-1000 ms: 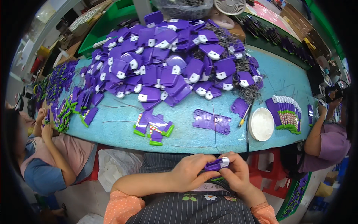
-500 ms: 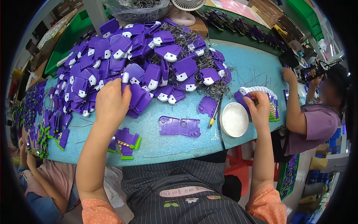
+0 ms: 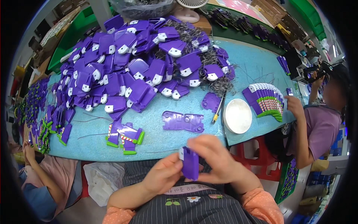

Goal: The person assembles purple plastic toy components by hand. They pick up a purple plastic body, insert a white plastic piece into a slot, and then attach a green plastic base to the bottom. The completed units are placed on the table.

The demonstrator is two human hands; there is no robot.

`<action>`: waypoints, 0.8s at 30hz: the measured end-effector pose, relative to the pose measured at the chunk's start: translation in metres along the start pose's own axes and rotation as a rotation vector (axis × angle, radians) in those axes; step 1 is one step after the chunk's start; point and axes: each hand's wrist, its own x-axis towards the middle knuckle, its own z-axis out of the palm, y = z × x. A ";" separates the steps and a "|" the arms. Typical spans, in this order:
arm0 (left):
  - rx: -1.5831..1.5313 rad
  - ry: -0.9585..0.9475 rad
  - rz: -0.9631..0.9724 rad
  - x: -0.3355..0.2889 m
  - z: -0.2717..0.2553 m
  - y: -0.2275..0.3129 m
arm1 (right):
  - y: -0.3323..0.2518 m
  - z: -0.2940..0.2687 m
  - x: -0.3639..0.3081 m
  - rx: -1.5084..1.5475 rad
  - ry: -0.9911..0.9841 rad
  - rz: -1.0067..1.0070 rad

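Note:
Close in front of my apron, my left hand (image 3: pixel 163 174) pinches a purple plastic part (image 3: pixel 191 165) with a white corner, the part standing roughly upright. My right hand (image 3: pixel 217 161) curls around the part's other side, its fingers slightly blurred. Beyond them on the blue table lies a flat purple shell piece (image 3: pixel 182 121) with round holes. A big heap of purple parts with white ends (image 3: pixel 112 71) covers the table's left and middle. To the left of my hands are several purple pieces with green ends and striped edges (image 3: pixel 126 136).
A round white dish (image 3: pixel 238 116) stands right of centre, a yellow-tipped tool (image 3: pixel 217 110) beside it. Further right is a fanned row of purple, white and green parts (image 3: pixel 264 100). Dark wiry coils (image 3: pixel 222 87) edge the heap. Co-workers sit at both sides.
My left hand has left the heap and my right hand the fanned row. Both have come together near my apron, around a purple part. The right-hand co-worker's arm has moved nearer.

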 end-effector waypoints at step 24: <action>0.316 0.598 0.613 -0.068 -0.066 0.051 | 0.014 0.099 0.084 -0.647 -0.235 -0.162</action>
